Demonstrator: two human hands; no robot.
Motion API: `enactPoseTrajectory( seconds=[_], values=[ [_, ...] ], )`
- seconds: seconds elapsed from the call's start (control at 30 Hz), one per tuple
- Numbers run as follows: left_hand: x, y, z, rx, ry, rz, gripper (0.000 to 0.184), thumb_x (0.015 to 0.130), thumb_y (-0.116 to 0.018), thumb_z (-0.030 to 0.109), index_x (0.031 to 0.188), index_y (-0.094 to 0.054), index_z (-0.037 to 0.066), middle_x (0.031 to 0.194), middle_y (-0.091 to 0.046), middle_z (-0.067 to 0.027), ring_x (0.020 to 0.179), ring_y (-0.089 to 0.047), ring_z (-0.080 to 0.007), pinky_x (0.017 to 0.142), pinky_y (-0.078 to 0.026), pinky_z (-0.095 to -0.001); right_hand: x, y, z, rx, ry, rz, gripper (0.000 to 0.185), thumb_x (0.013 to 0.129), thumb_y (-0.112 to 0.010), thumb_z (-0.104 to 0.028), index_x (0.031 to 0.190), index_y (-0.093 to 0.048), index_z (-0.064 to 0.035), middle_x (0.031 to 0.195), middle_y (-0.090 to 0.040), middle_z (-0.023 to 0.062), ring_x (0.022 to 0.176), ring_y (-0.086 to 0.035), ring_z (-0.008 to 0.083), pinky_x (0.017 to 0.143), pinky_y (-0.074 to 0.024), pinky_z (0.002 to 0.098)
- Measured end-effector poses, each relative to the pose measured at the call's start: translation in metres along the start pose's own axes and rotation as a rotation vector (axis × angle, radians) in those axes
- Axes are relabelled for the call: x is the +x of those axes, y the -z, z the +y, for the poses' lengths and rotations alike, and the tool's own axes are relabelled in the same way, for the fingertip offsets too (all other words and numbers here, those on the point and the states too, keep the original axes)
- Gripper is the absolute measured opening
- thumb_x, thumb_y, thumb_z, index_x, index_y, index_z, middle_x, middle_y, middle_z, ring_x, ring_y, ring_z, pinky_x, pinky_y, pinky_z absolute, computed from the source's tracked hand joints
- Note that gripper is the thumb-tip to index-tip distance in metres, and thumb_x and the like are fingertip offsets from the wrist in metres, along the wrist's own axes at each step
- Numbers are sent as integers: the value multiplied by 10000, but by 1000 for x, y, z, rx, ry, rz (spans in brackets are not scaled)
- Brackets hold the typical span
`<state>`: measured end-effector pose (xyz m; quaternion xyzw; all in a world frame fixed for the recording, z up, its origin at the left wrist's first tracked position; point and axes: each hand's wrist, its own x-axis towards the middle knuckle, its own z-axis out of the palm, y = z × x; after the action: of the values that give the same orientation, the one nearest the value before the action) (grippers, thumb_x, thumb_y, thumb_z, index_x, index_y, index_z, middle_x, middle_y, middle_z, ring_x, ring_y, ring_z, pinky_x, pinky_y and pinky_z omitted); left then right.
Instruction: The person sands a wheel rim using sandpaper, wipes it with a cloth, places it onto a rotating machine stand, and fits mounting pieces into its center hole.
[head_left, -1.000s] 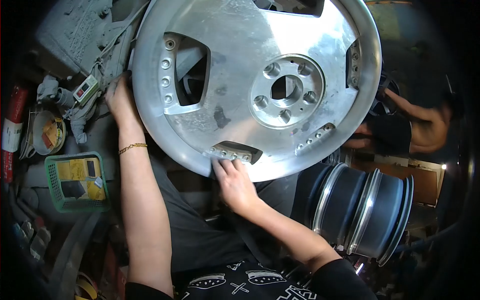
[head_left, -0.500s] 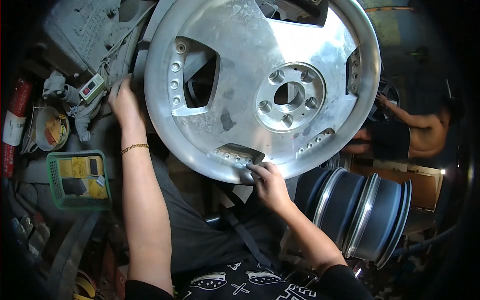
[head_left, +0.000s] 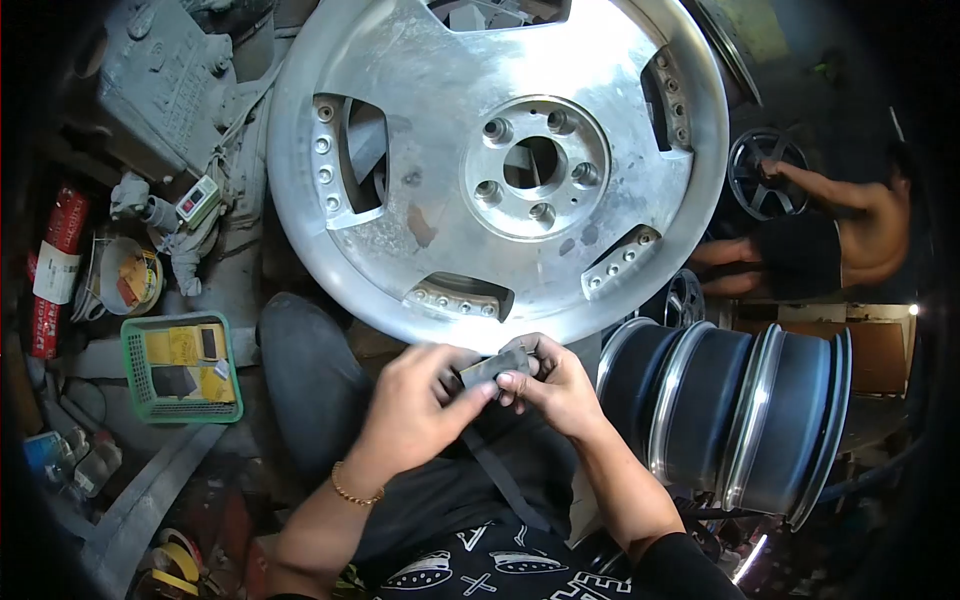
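Note:
A large silver wheel rim [head_left: 430,150] with a five-hole hub and several window openings fills the upper middle. Just below its lower edge, both hands meet at a small dark grey folded piece [head_left: 495,368], perhaps a sanding sheet. My left hand [head_left: 420,400], slightly blurred and with a gold bracelet at the wrist, pinches its left side. Fingers and thumb of my right hand [head_left: 555,388] close on its right side. Neither hand visibly grips the rim.
On the left are a green basket [head_left: 130,375] with yellow packets, a switch box [head_left: 198,202] and a red-and-white roll [head_left: 58,265]. Stacked rims [head_left: 700,410] stand at right. Behind them a person [head_left: 865,235] touches a dark wheel [head_left: 755,180].
My left hand has left the rim's left side and come down to the middle. My right hand has dropped off the rim's lower edge; both now hold the grey piece. The rim appears shifted left.

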<state>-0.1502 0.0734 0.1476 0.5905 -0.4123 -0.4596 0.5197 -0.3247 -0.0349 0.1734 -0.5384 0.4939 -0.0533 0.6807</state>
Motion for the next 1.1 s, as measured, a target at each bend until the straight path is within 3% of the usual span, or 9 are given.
enactPoseTrajectory(
  seconds=[0.1, 0.2, 0.23, 0.3, 0.33, 0.4, 0.53, 0.63, 1.1],
  values=[
    [-14, -27, -32, -597, 260, -29, 100, 906, -672, 39, 956, -611, -23, 830, -633, -14, 705, -561, -61, 623, -454, -204, -6, 6, 8, 75, 52, -29, 272, 930, -654, -117, 1146, -557, 17, 853, -661, 70, 718, -635, 127, 590, -503, 248],
    [-17, -21, -20, -380, 237, 127, 104, 879, -694, 40, 948, -629, -4, 768, -621, -21, 674, -563, -80, 612, -450, -228, -13, 6, 21, 128, 74, 22, 365, 975, -591, -281, 1159, -546, 31, 916, -691, 141, 754, -669, 179, 595, -524, 266],
    [-16, -19, -13, 133, -117, 275, 183, 785, -718, -17, 954, -659, 21, 783, -602, -63, 687, -583, -159, 634, -479, -287, -14, 8, 27, 153, 53, 23, 415, 986, -556, -338, 1159, -544, 39, 928, -692, 149, 772, -676, 191, 599, -528, 273],
    [-17, -21, -19, 374, -403, 309, 247, 729, -721, -34, 962, -671, 30, 820, -599, -91, 719, -593, -208, 657, -495, -314, -19, 5, 32, 225, 75, -36, 540, 1005, -466, -456, 1151, -545, 58, 947, -693, 167, 821, -689, 221, 611, -539, 290],
    [-18, -22, -21, 600, -687, 336, 314, 672, -724, -51, 970, -683, 40, 856, -596, -118, 751, -603, -257, 680, -510, -341, -22, -3, 29, 302, 146, -56, 432, 999, -528, -357, 1125, -560, 55, 950, -693, 171, 807, -683, 216, 613, -537, 292],
    [-22, -26, -20, 603, -691, 289, 401, 626, -697, -89, 1008, -677, 30, 929, -592, -126, 829, -610, -302, 718, -524, -365, -24, -8, 27, 273, 173, -12, 290, 968, -600, -214, 1089, -576, 49, 912, -695, 168, 766, -676, 206, 613, -531, 286],
    [-23, -28, -18, 345, -469, 319, 436, 696, -603, -161, 1094, -632, 14, 930, -598, -127, 855, -625, -272, 732, -532, -355, -23, -2, 28, 396, 107, 56, 191, 948, -618, -79, 1085, -587, 49, 891, -690, 144, 759, -672, 169, 634, -524, 254],
    [-25, -24, -26, -569, 99, 217, 294, 912, -552, 1, 1198, -562, -63, 1003, -641, -117, 861, -619, -153, 756, -523, -264, -23, 2, 29, 377, 120, 98, 197, 953, -613, -84, 1078, -583, 65, 883, -691, 141, 774, -683, 169, 622, -525, 251],
    [-14, -28, -15, -521, 190, 157, 130, 898, -651, 42, 1010, -620, -16, 858, -638, -34, 742, -565, -61, 649, -452, -201, -17, 15, 39, 483, 122, 24, 300, 995, -539, -202, 1138, -587, 58, 986, -670, 144, 818, -660, 202, 652, -538, 301]
  ],
)
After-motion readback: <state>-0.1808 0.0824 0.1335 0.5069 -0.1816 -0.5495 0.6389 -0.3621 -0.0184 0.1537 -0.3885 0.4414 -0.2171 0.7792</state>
